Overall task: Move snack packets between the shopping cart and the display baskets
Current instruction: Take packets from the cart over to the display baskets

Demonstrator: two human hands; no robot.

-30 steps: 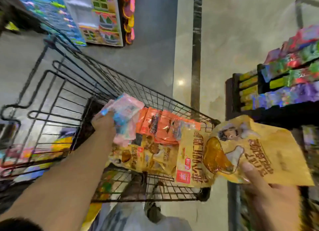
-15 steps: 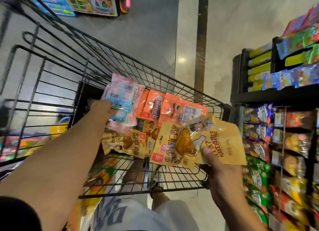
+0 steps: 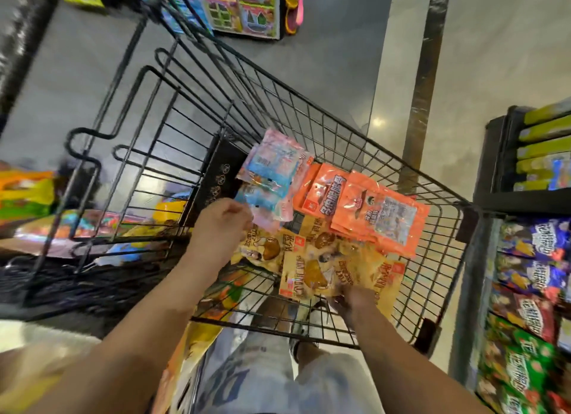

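The black wire shopping cart (image 3: 364, 141) stands in front of me, and snack packets lie in its near compartment. My left hand (image 3: 219, 225) pinches the lower edge of a bunch of pink and blue packets (image 3: 272, 175) at the compartment's left side. Orange packets (image 3: 364, 209) lie at the right. Yellow chicken-leg packets (image 3: 265, 250) cover the near part. My right hand (image 3: 352, 299), blurred, grips the near edge of one yellow packet (image 3: 321, 274) that lies on top of the others.
Display baskets (image 3: 531, 277) full of blue, red and green snack packets line the right edge, under a black shelf (image 3: 525, 197) of yellow-green boxes. Colourful goods sit under the cart at the left. A toy display (image 3: 244, 8) stands across the grey floor.
My right hand carried the yellow packet from beside the shelf leftward and down onto the pile in the cart. My left hand stayed on the pink and blue packets.
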